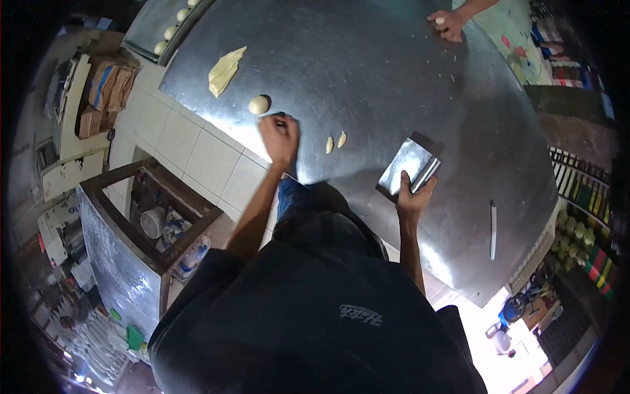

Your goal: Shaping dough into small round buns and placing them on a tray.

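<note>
My right hand (415,196) grips a dough scraper (405,165), a wide shiny metal blade with a rolled handle edge, held just above or against the steel table (367,72). My left hand (280,139) is at the table's left edge with its fingers curled in; what is inside them, if anything, is hidden. Just beyond its knuckles sits a round dough ball (258,104). A flat, irregular piece of pale dough (226,72) lies farther off to the left. Between my hands rest two small dough scraps (330,144).
Another person's hand (449,25) holds a small pale piece at the far right edge. A tray (147,33) with several dough balls stands far left. A thin white stick (493,230) lies on the table's right. A metal-sided cabinet (125,236) stands left of me.
</note>
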Demonstrator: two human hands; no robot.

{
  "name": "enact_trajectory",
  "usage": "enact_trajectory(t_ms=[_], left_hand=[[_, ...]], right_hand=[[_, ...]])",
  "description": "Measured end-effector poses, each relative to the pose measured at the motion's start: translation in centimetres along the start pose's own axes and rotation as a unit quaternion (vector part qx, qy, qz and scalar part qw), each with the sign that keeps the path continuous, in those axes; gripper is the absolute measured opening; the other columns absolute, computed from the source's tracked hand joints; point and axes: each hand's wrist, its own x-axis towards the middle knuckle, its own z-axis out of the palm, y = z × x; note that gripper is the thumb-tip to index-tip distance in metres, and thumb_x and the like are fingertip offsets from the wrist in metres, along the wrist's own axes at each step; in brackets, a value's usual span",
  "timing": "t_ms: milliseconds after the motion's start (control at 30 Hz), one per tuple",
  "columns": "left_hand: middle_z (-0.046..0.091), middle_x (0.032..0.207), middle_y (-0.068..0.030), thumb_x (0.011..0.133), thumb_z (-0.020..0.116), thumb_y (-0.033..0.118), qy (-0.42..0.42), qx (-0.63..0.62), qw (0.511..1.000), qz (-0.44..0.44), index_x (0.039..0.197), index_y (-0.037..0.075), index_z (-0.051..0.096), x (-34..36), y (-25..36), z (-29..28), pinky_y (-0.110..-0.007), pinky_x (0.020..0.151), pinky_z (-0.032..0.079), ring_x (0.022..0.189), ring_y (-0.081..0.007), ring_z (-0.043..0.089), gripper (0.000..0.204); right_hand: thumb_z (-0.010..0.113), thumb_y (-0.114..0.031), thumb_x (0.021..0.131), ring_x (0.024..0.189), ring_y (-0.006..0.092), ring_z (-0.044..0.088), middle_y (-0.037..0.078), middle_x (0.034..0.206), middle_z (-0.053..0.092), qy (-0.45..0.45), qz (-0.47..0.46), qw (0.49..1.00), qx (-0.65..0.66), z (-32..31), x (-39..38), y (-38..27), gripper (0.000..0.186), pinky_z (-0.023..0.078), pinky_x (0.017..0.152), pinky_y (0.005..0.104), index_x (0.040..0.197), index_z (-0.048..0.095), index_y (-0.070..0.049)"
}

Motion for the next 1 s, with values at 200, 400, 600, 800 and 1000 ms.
enact_trajectory(t_ms=[200,400,600,800,1000], left_hand=[[0.052,0.083,-0.0136,0.076,0.064,0.013,0.038,0.009,0.994,0.099,0.084,0.003,0.049,-0.4,0.6,-1.0,-0.041,0.071,0.040,0.079,-0.0319,0.048,0.020],[0.053,0.086,-0.0165,0.076,0.063,0.011,0.026,0.031,0.994,0.097,0.082,0.003,0.051,-0.7,1.5,-1.5,-0.041,0.076,0.040,0.083,-0.0336,0.049,0.016],[0.055,0.086,-0.0158,0.073,0.062,0.011,0.139,-0.021,0.989,-0.040,0.085,0.003,0.053,-0.3,0.2,-0.7,-0.040,0.074,0.040,0.078,-0.0331,0.049,0.017],[0.056,0.105,-0.0169,0.077,0.066,0.008,-0.055,-0.096,0.992,0.066,0.111,0.003,0.054,-5.6,1.9,-2.4,-0.038,0.086,0.041,0.093,-0.0322,0.053,0.037],[0.052,0.101,-0.0153,0.074,0.076,0.017,-0.014,-0.109,0.994,-0.014,0.109,0.001,0.052,-0.2,-0.6,-3.3,-0.035,0.081,0.043,0.093,-0.0294,0.051,0.046]], right_hand=[[0.068,-0.014,0.079,0.107,0.0317,0.051,0.023,0.111,0.054,-0.048,0.064,0.993,0.083,-1.0,0.9,-0.7,0.054,0.039,0.092,0.0392,0.120,0.041,0.007],[0.065,-0.015,0.084,0.110,0.0243,0.047,0.017,0.119,0.048,-0.116,0.096,0.982,0.114,-2.0,1.9,-2.7,0.057,0.036,0.096,0.0372,0.128,0.034,0.004],[0.066,-0.014,0.084,0.103,0.0244,0.048,0.017,0.111,0.049,-0.086,0.079,0.990,0.074,-1.8,1.6,-2.4,0.052,0.036,0.093,0.0367,0.123,0.036,0.005],[0.067,-0.017,0.083,0.099,0.0226,0.050,0.016,0.108,0.051,-0.109,0.069,0.992,-0.009,-0.3,0.9,-2.6,0.048,0.039,0.089,0.0360,0.116,0.040,0.004],[0.071,-0.018,0.079,0.090,0.0248,0.050,0.014,0.096,0.053,-0.046,0.052,0.997,0.019,3.3,-0.1,-4.7,0.047,0.040,0.082,0.0363,0.110,0.044,0.005]])
